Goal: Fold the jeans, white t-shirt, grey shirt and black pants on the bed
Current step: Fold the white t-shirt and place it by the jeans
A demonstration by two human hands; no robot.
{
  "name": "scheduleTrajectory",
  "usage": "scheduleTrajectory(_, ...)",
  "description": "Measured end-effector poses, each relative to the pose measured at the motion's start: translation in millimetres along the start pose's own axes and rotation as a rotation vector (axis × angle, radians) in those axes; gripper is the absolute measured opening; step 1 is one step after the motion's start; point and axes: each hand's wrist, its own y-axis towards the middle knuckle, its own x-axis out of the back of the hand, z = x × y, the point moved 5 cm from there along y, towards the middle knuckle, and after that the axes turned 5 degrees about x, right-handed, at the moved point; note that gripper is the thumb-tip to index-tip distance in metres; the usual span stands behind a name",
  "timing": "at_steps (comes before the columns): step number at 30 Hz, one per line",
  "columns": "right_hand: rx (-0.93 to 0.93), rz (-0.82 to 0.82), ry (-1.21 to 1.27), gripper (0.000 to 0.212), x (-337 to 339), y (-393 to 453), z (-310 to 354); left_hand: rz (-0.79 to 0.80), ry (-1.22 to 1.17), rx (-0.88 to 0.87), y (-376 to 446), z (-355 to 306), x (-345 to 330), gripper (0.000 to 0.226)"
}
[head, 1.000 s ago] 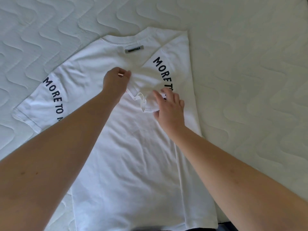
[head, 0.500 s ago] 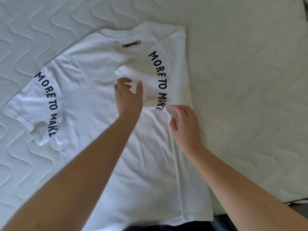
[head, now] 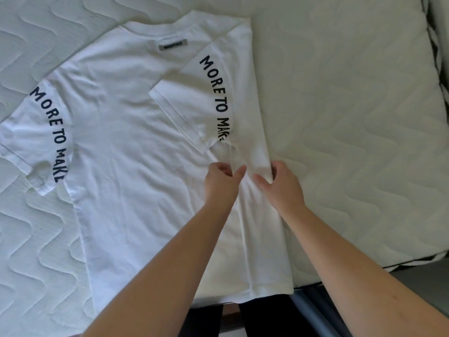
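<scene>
Both hands, left (head: 220, 182) and right (head: 281, 186), pinching the folded right side of the t-shirt (head: 126, 147), flat on the bed (head: 352, 117).

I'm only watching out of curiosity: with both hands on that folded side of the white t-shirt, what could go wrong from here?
Two likely slips:
1. The left hand and right hand pinch the white t-shirt where the fabric is bunched, so creases could get pressed into the fold.
2. The folded-in sleeve lies loose above both hands; a tug could drag it askew, while the other sleeve is still spread out.
</scene>
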Motion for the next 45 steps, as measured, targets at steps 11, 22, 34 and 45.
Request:
scheduleTrajectory(11,-0.041,0.07,-0.114,0.034,1.0,-11.8,-44.2,0.023,0.082,-0.075,-12.4,21.7,-13.5,0.021)
scheduleTrajectory(22,-0.111,0.421,0.023,0.03,-25.5,-99.5,-98.0,0.182,0.099,0.024,-79.0,105.9,-26.8,0.023)
scheduleTrajectory(34,-0.124,0.407,0.006,0.021,-29.5,-172.2,-151.8,0.275,0.35,0.056,-132.8,164.0,-47.9,0.026)
scheduleTrajectory(45,-0.104,0.168,-0.123,0.031,1.6,-137.8,-118.6,0.226,0.788,-0.101,-112.8,126.0,-22.9,0.042)
